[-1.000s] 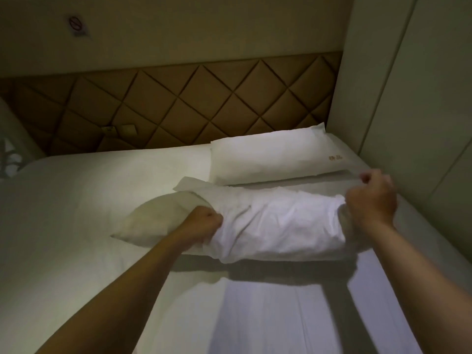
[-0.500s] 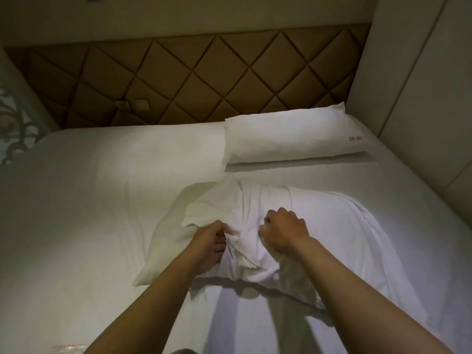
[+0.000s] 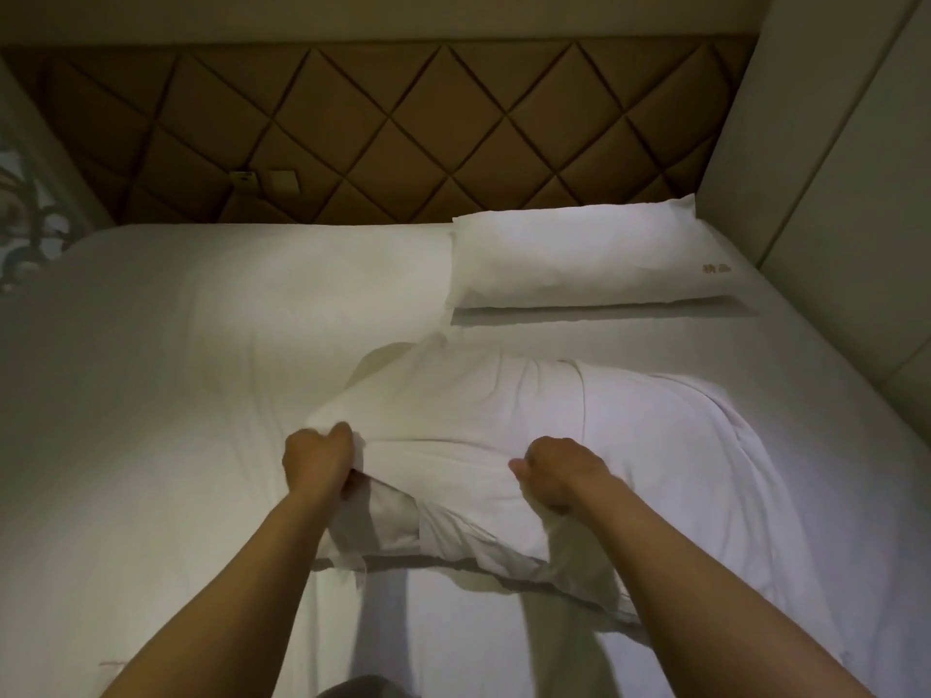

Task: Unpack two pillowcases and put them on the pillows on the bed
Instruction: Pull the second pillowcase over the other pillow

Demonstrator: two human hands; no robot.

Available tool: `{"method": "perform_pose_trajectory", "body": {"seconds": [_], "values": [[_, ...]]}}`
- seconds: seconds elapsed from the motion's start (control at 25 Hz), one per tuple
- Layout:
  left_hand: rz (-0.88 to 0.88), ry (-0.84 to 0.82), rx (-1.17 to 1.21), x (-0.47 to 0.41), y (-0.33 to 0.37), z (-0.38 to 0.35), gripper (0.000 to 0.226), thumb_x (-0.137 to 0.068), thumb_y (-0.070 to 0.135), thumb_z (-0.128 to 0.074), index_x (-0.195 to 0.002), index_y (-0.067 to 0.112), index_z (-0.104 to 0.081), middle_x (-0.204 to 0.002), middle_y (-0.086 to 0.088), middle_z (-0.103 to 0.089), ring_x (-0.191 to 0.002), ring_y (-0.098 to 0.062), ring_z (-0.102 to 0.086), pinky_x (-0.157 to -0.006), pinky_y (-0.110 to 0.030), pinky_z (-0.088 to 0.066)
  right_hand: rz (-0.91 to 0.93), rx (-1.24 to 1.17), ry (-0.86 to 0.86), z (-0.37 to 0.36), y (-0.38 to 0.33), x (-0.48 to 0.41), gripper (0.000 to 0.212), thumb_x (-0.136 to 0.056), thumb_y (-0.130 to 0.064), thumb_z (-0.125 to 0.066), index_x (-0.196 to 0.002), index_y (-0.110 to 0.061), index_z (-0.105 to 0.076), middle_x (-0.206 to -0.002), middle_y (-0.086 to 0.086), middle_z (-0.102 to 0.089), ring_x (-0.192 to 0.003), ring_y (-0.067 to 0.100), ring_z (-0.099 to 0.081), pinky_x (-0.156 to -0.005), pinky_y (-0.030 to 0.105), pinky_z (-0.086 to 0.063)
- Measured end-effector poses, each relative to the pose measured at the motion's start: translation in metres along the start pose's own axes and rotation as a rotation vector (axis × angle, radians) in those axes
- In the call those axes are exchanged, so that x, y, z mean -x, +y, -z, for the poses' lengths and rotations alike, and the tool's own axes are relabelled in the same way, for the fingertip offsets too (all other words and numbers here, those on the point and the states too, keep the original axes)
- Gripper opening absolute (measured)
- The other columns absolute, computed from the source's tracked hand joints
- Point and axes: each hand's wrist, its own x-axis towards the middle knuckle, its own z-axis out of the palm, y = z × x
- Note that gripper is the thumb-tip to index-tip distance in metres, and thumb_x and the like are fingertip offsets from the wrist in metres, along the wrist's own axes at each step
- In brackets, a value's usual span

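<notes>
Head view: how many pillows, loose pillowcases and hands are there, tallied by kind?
Pillows: 2 (far pillow, near pillow)
Pillowcase partly over the near pillow: 1 (pillowcase)
Hands: 2 (left hand, right hand), both gripping the pillowcase
Total: 5

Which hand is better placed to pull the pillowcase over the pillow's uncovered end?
Left, probably: the left hand grips the pillowcase at its open edge, beside the bare corner of the pillow, while the right hand holds cloth farther along the covered part.
</notes>
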Motion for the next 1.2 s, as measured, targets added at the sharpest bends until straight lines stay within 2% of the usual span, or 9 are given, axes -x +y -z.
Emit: {"method": "perform_pose_trajectory", "body": {"seconds": [0.08, 0.16, 0.28, 0.48, 0.6, 0.76, 0.92, 1.08, 1.2], "values": [[0.088, -0.165, -0.235, -0.002, -0.017, 0.010, 0.032, -0.076, 0.023, -0.069, -0.095, -0.002, -0.063, -0.078, -0.019, -0.067, -0.064, -0.031, -0.066, -0.051, -0.032, -0.054, -0.037, -0.073, 0.037, 0.013, 0.004, -0.002, 0.042, -0.087, -0.055, -0.048, -0.098, -0.017, -0.063, -0.098, 0.002, -0.067, -0.086, 0.022, -0.063, -0.086, 0.040, -0.053], [0.080, -0.271, -0.445, -0.012, -0.012, 0.010, 0.037, -0.065, 0.028, -0.075, -0.089, 0.001, -0.065, -0.078, -0.018, -0.068, -0.069, -0.032, -0.067, -0.062, -0.036, -0.058, -0.049, -0.080, 0.281, 0.031, 0.008, -0.005, 0.034, -0.088, -0.046, -0.046, -0.099, -0.016, -0.060, -0.098, 0.004, -0.066, -0.087, 0.024, -0.063, -0.082, 0.038, -0.052], [-0.083, -0.192, -0.387, -0.035, 0.034, -0.006, 0.039, -0.073, 0.036, -0.065, -0.091, 0.001, -0.063, -0.085, -0.016, -0.067, -0.074, -0.031, -0.064, -0.054, -0.030, -0.047, -0.043, -0.010, 0.527, 0.055, 0.018, -0.016, 0.035, -0.095, -0.036, -0.041, -0.121, -0.015, -0.050, -0.115, 0.010, -0.057, -0.106, 0.029, -0.054, -0.087, 0.040, -0.045], [-0.227, -0.269, -0.473, -0.076, 0.075, -0.064, 0.045, -0.085, 0.042, -0.050, -0.101, 0.003, -0.064, -0.101, -0.016, -0.066, -0.088, -0.031, -0.063, -0.070, -0.033, -0.044, -0.174, 0.029, 0.286, 0.057, 0.054, -0.043, 0.063, -0.097, -0.056, -0.023, -0.153, -0.030, -0.015, -0.159, 0.008, -0.022, -0.145, 0.032, -0.022, -0.115, 0.055, -0.019], [-0.287, -0.233, -0.551, -0.098, 0.081, -0.106, 0.044, -0.088, 0.044, -0.049, -0.097, 0.004, -0.062, -0.099, -0.014, -0.066, -0.088, -0.031, -0.061, -0.077, -0.034, -0.047, -0.201, 0.072, 0.179, 0.049, 0.069, -0.068, 0.067, -0.094, -0.066, -0.009, -0.154, -0.039, 0.004, -0.165, 0.001, 0.000, -0.151, 0.031, 0.002, -0.116, 0.063, 0.001], [-0.361, -0.176, -0.645, -0.112, 0.096, -0.153, 0.048, -0.092, 0.050, -0.044, -0.106, 0.007, -0.060, -0.103, -0.013, -0.065, -0.089, -0.030, -0.059, -0.081, -0.034, -0.046, -0.148, 0.142, 0.161, 0.047, 0.054, -0.102, 0.069, -0.090, -0.071, 0.001, -0.153, -0.043, 0.006, -0.165, -0.001, 0.000, -0.151, 0.031, 0.002, -0.115, 0.064, 0.004], [-0.371, -0.105, -0.768, -0.133, 0.057, -0.176, 0.053, -0.097, 0.048, -0.033, -0.123, 0.008, -0.057, -0.127, -0.017, -0.059, -0.115, -0.037, -0.055, -0.095, -0.040, -0.041, -0.152, 0.172, 0.193, 0.008, 0.051, -0.117, 0.067, -0.091, -0.067, 0.003, -0.153, -0.041, 0.011, -0.165, 0.001, 0.001, -0.151, 0.029, 0.003, -0.117, 0.058, 0.006], [-0.405, -0.027, -0.670, -0.135, 0.035, -0.172, 0.046, -0.101, 0.036, -0.031, -0.112, 0.004, -0.062, -0.122, -0.019, -0.060, -0.114, -0.040, -0.055, -0.100, -0.044, -0.041, -0.167, 0.130, 0.193, -0.005, 0.055, -0.123, 0.066, -0.092, -0.067, 0.001, -0.152, -0.043, 0.014, -0.165, 0.000, 0.003, -0.151, 0.027, 0.005, -0.118, 0.056, 0.009], [-0.666, 0.163, -0.641, -0.144, 0.046, -0.137, 0.035, -0.097, 0.016, -0.036, -0.090, -0.006, -0.062, -0.099, -0.029, -0.063, -0.095, -0.047, -0.062, -0.086, -0.049, -0.051, -0.142, -0.115, 0.302, 0.005, 0.063, -0.116, 0.066, -0.096, -0.062, -0.012, -0.155, -0.037, 0.001, -0.164, -0.003, -0.010, -0.151, 0.019, -0.004, -0.120, 0.048, 0.006]]}}
